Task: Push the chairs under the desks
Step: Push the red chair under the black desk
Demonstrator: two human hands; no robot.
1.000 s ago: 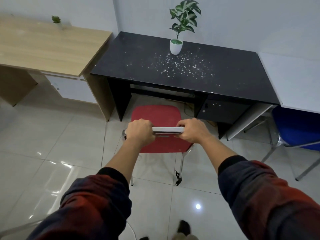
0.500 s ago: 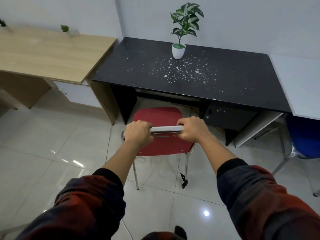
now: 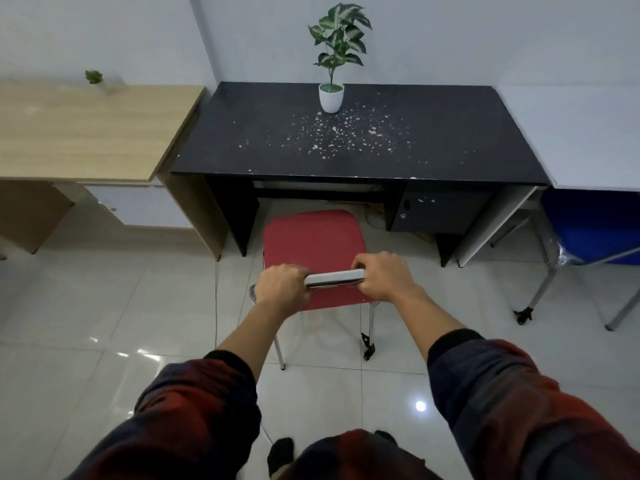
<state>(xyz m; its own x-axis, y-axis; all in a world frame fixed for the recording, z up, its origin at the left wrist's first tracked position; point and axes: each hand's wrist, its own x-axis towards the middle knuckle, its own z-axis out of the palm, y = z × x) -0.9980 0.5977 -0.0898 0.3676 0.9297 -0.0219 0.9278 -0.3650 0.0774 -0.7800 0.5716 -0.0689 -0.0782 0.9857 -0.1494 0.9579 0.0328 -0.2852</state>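
Observation:
A red chair [image 3: 311, 244] with metal legs stands on the tiled floor in front of the black desk [image 3: 360, 147], facing its knee gap. The seat's front edge lies just short of the desk's front edge. My left hand [image 3: 282, 289] grips the left end of the chair's pale backrest top [image 3: 334, 278], and my right hand [image 3: 381, 275] grips its right end. A blue chair [image 3: 595, 230] sits partly under the white desk [image 3: 575, 140] at the right.
A wooden desk [image 3: 86, 133] with a small plant [image 3: 94, 77] stands at the left. A potted plant in a white pot [image 3: 331, 97] and white flecks sit on the black desk. A drawer unit [image 3: 440, 211] fills the desk's right underside. Cables lie on the floor under the desk.
The view has swung so the black desk now faces me squarely. The red chair stays in both hands and sits more centred before the knee gap.

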